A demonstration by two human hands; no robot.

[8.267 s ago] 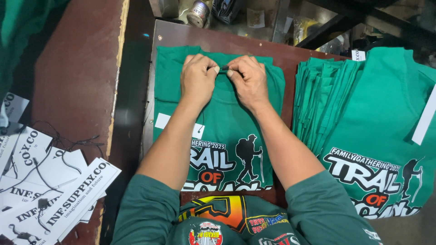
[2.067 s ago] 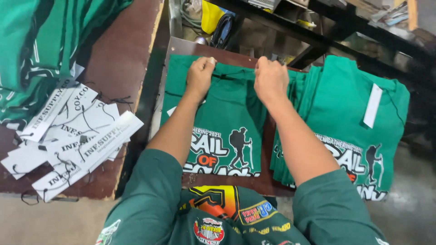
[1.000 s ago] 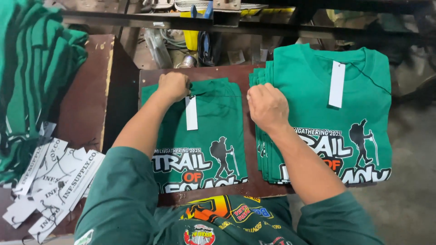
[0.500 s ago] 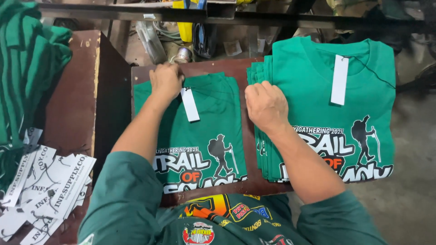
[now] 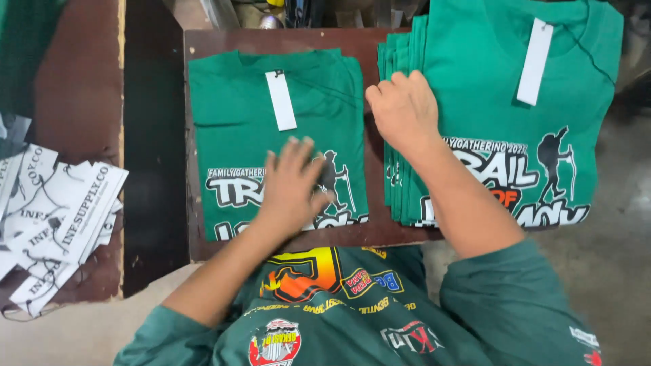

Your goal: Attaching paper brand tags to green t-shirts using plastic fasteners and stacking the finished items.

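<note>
Folded green shirt [image 5: 237, 122] with white tag [image 5: 281, 100] lies flat under left hand [image 5: 291, 186].

matt green cloth shirt [image 5: 244, 115], white paper tag [image 5: 281, 100], worn brown wooden board [image 5: 373, 41]

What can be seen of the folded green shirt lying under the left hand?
The folded green shirt lies flat, collar away from the person, on a dark brown board. It looks like soft knit cotton, folded into a neat rectangle with sleeves tucked under. A white and orange print with a dark hiker figure runs across its lower part. A blank white hang tag lies below the collar. The left hand rests palm down on the print, partly covering it. A stack of matching shirts sits just to its right.
</note>
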